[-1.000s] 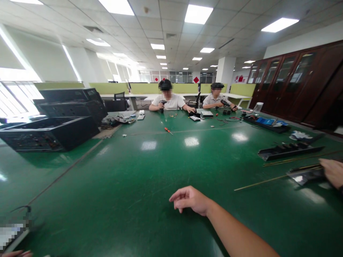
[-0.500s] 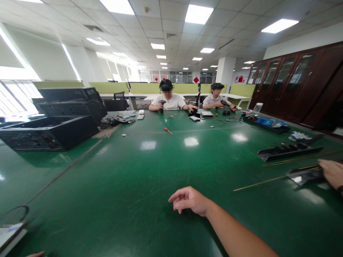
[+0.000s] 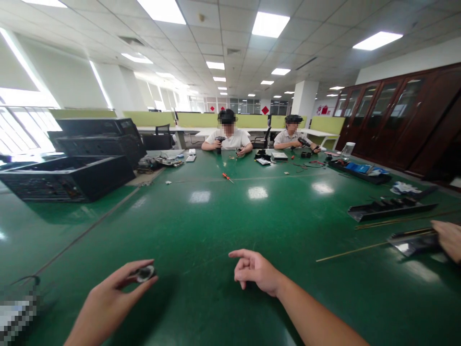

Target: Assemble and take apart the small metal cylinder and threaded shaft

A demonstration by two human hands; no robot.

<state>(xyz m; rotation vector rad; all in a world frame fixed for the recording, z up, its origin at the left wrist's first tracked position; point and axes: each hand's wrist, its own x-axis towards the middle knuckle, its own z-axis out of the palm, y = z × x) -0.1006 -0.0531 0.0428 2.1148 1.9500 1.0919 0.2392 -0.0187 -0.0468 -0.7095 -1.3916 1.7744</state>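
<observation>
My left hand (image 3: 111, 295) is over the green table, gripping a small round piece (image 3: 145, 274) between thumb and fingers. The piece has a pale ring-shaped face and a dark side; its exact kind is hard to make out. Just above the tabletop in the middle, my right hand (image 3: 254, 271) appears to hold nothing. Its index finger points left while the other fingers curl loosely, apart from the thumb. A gap of bare green table lies between both hands.
An orange screwdriver (image 3: 227, 178) lies farther off. Black computer cases (image 3: 68, 178) stand at left. Two people sit opposite with power drills (image 3: 219, 143). At right, another person's hand (image 3: 448, 239) is by a black metal channel (image 3: 414, 241) and thin brass-coloured rods (image 3: 351, 253).
My left hand has come up from the lower left edge, bringing the small round piece into view. My right index finger has straightened. The opposite person's hand has drawn inward.
</observation>
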